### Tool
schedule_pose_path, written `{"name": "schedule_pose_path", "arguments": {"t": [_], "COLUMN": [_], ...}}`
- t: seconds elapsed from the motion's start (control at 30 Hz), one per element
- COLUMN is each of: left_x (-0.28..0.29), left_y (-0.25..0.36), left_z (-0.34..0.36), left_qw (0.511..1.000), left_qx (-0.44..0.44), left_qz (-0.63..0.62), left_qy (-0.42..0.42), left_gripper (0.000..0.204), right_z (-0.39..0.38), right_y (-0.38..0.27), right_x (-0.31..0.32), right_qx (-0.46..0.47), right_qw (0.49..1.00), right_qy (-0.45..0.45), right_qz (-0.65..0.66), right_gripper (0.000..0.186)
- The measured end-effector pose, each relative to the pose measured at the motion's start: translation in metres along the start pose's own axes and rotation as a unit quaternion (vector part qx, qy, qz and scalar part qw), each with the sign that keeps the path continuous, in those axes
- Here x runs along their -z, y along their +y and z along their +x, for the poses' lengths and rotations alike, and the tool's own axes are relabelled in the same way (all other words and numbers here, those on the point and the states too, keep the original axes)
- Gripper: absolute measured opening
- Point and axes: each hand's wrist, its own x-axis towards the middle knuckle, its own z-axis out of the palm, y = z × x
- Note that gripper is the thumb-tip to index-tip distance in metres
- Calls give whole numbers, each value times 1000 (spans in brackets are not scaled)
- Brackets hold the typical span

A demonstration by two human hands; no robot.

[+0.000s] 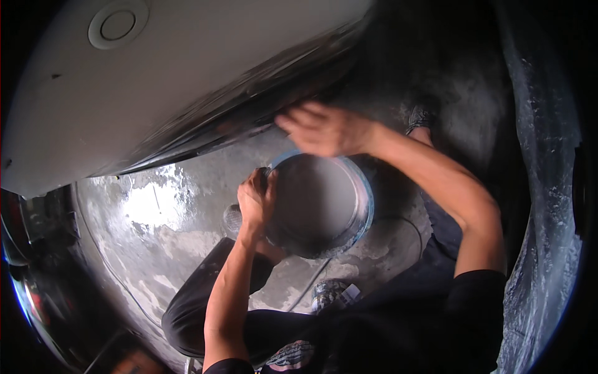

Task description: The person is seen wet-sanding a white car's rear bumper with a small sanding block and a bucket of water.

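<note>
A round bucket (314, 199) with a blue rim and grey, murky contents stands on the floor between my legs. My left hand (255, 196) grips the left side of its rim, fingers curled over it. Above the bucket's far side my right hand (321, 129) is blurred by motion, fingers spread, near the dark, glossy lower edge of a pale vehicle body panel (156, 75). Whether its fingertips touch that edge I cannot tell.
Wet-looking concrete floor (140, 237) surrounds the bucket, with thin cables lying on it. Clear plastic sheeting (542, 218) hangs along the right. Glossy dark vehicle parts (34, 249) fill the left rim. My legs and shoes frame the bucket.
</note>
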Motion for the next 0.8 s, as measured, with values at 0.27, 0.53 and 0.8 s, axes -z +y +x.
{"name": "schedule_pose_path", "arguments": {"t": [0.27, 0.53, 0.8], "left_x": [1, 3, 0], "left_y": [7, 0, -4], "left_z": [0, -7, -1], "left_qw": [1000, 1000, 1000], "left_qx": [-7, -5, -21], "left_qz": [-5, -20, 2], "left_qy": [6, 15, 16], "left_gripper": [41, 43, 43], "right_z": [-25, -7, 17], "right_y": [24, 7, -30], "right_x": [22, 12, -7], "right_qx": [-11, -9, -55], "right_qw": [1000, 1000, 998], "right_qy": [-6, -21, -10], "right_qz": [-21, -4, -20], "right_gripper": [9, 14, 18]}}
